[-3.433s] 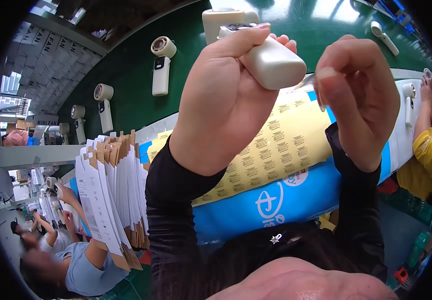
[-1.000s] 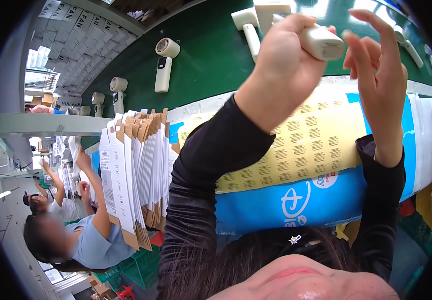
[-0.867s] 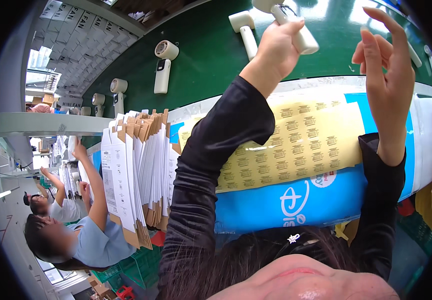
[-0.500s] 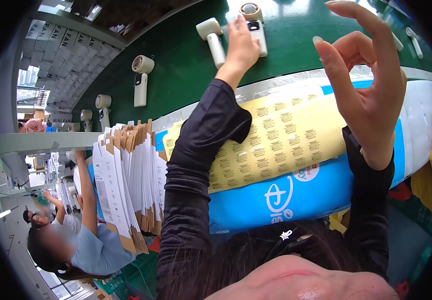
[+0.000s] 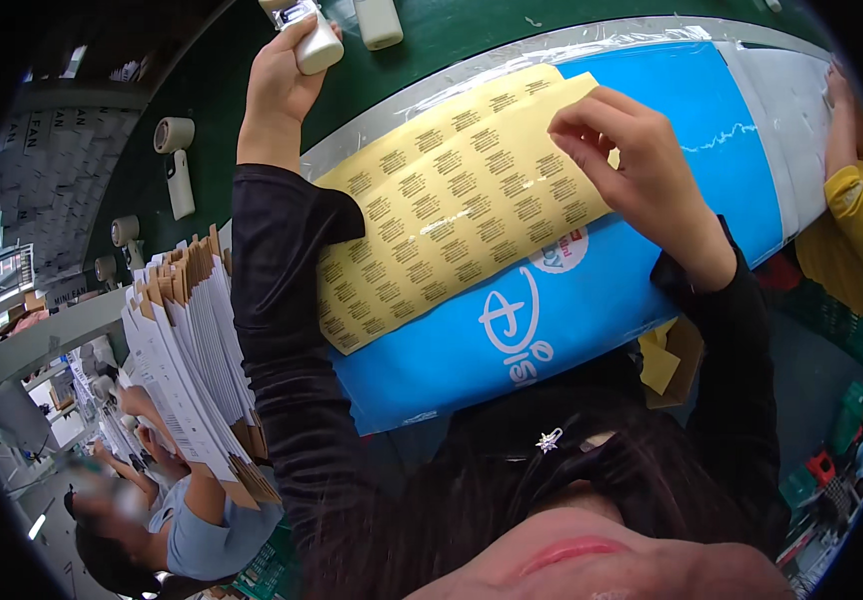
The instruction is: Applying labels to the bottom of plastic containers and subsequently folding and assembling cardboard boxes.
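At the far edge of the view my left hand (image 5: 287, 85) is closed round a white handheld fan (image 5: 320, 48), whose head is partly cut off. Yellow label sheets (image 5: 442, 215), printed with rows of small dark text blocks, overlap in front of me. They lie on a blue plastic cover (image 5: 592, 285). Over the right end of the sheets my right hand (image 5: 642, 160) is bent, thumb and fingertips pinched together close to the labels. What is between those fingertips is too small to make out. Another white fan (image 5: 379, 22) lies just right of my left hand.
More white fans (image 5: 180, 185) lie on the green table (image 5: 452, 35) to the left. A stack of white flat cartons (image 5: 187, 350) stands beside my left arm. One person in light blue (image 5: 217, 525) sits left; another in a yellow sleeve (image 5: 852, 215) is at right.
My left hand has taken hold of a fan and lifted it off the table. My right hand has come down to the label sheets, its spread fingers now pinched. The whole view has shifted.
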### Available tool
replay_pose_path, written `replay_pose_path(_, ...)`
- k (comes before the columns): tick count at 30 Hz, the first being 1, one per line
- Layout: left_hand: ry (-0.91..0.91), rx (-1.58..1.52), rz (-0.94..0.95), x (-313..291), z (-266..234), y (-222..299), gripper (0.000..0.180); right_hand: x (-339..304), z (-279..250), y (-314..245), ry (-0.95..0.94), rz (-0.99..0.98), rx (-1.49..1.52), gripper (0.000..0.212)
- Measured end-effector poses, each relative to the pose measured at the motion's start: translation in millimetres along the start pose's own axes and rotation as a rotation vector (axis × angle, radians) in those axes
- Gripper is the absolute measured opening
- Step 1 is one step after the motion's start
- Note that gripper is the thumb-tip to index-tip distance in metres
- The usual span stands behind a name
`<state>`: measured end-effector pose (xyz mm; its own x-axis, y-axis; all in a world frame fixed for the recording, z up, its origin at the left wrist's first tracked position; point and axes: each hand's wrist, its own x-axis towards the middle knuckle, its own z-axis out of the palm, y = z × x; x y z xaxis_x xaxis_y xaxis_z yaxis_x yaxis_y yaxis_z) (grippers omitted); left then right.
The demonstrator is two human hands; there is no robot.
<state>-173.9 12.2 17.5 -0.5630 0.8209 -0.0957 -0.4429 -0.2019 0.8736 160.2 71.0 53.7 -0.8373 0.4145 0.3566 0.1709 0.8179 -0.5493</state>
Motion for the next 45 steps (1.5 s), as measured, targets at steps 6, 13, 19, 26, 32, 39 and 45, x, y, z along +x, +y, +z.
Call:
replay_pose_path(6,-0.196,-0.151,-0.090,-53.8,97.7,-26.4,0.040,-28.9,25.4,12.1,0.029,0.265,0.137,0.009)
replay_pose_path(13,-0.338,-0.029,-0.071,-85.5,146.5,-78.2,0.033,-27.6,31.8,7.1,0.053,0.201,-0.095,0.008)
replay_pose_path(19,-0.384,0.054,-0.041,-75.2,130.0,-108.2,0.027,-41.7,41.0,10.3,0.181,0.099,-0.059,0.008)
replay_pose_path(26,-0.426,0.051,0.081,-80.9,124.3,-96.9,0.030,-38.8,16.1,-4.1,0.060,0.240,0.219,0.039)
replay_pose_path(32,-0.370,-0.074,-0.052,-71.0,133.3,-31.0,0.039,18.2,-40.6,-13.7,0.355,0.099,0.237,0.055)
replay_pose_path(39,-0.226,-0.633,-0.047,-92.5,157.3,60.1,0.047,80.7,-74.6,-53.0,0.635,-0.376,0.219,0.040)
replay_pose_path(45,-0.122,-0.558,-0.072,-112.7,158.8,59.3,0.043,93.6,-46.3,-60.9,0.543,-0.339,0.504,0.028)
